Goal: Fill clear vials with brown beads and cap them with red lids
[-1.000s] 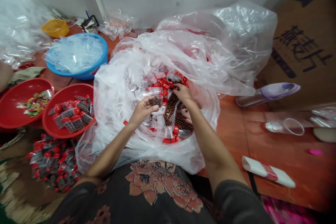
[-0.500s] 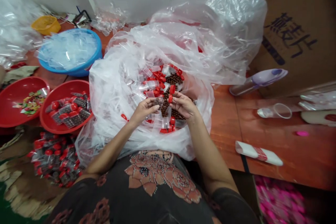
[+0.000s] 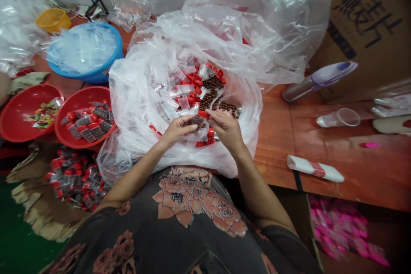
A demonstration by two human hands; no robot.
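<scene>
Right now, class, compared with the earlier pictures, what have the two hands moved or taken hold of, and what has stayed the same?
The right hand has moved from the heap of red caps in the plastic bag across to the left hand, and now pinches a red cap. The left hand keeps holding the small clear tube of brown beads. The red basin of capped tubes stays put.

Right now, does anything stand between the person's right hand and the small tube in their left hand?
Nothing visible: the right hand, a red cap at its fingertips, is right beside the small clear tube in the left hand.
</scene>
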